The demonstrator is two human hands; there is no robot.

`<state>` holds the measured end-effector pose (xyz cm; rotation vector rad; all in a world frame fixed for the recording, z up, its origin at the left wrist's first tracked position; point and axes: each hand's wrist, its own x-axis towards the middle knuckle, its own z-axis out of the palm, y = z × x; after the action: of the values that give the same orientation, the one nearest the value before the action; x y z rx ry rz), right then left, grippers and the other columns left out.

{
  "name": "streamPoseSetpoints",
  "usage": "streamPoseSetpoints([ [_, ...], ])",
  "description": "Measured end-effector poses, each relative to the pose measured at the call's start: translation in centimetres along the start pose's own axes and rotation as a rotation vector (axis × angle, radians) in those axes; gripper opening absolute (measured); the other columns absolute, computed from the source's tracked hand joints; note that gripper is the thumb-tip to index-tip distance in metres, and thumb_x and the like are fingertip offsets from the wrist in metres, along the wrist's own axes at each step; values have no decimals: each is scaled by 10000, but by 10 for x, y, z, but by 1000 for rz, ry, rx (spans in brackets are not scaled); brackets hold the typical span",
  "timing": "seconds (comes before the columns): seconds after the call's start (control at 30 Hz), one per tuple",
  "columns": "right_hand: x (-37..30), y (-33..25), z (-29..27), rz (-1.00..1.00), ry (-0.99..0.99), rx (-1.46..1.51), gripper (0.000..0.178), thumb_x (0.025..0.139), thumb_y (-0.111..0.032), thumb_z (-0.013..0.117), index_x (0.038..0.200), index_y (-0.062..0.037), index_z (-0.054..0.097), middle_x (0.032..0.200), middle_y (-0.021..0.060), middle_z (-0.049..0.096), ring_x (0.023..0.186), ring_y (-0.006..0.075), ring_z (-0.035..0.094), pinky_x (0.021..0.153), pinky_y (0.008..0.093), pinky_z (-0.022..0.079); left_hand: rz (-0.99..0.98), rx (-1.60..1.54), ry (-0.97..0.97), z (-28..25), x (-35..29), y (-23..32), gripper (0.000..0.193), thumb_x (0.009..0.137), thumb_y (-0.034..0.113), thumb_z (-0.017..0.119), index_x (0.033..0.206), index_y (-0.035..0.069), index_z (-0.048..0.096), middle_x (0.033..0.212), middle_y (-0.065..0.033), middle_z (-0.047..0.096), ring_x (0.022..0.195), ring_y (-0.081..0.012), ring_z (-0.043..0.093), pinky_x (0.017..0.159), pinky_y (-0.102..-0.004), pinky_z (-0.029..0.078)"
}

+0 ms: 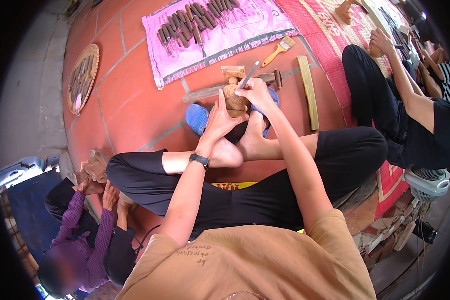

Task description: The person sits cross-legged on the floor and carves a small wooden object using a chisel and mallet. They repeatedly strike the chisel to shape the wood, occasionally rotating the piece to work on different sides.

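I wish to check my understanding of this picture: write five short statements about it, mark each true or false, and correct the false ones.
1. The right hand holds a slender grey tool. True.
2. The left hand touches nothing. False: it touches the wooden carving.
3. The round basket is left of the pink cloth. True.
4. The sandals are red. False: they are blue.
5. The brush lies left of the carving. False: it lies to the right.
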<state>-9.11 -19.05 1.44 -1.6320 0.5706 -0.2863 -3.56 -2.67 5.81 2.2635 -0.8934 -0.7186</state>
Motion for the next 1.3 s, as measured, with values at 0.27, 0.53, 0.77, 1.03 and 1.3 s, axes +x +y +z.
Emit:
streamPoseSetpoints([
  [0.27,6,-3,-5,-53,20,-45,42,836,7,650,863,-19,633,772,33,641,725,111,596,649,251,496,-7,13,9,4,2,-2,1279,593,462,825,1462,-85,64,1352,-310,413,1259,-419,432,1053,-415,369],
  [0.53,4,-11,-5,41,74,103,62,852,-56,656,884,-11,629,772,13,629,748,105,598,601,248,467,-3,21,13,6,3,0,1272,595,460,821,1463,-84,67,1348,-310,417,1259,-428,428,1046,-422,378],
  [0.77,8,-3,1,134,232,313,115,813,-64,687,884,5,630,708,55,634,623,103,569,604,281,472,4,20,-15,6,6,-6,1298,608,480,840,1468,-75,42,1374,-289,410,1279,-391,426,1057,-401,369],
  [1.03,12,-1,5,201,313,261,140,806,-108,703,900,-20,649,767,126,679,697,200,649,656,340,496,-17,15,-6,5,2,1,1262,600,454,827,1461,-87,81,1345,-301,423,1255,-422,435,1048,-423,374],
  [1.3,15,-6,3,191,300,126,123,816,-78,687,889,14,652,758,99,687,709,154,656,663,304,513,5,6,11,3,2,0,1257,603,463,824,1459,-91,87,1339,-305,423,1257,-423,428,1048,-424,373],
])
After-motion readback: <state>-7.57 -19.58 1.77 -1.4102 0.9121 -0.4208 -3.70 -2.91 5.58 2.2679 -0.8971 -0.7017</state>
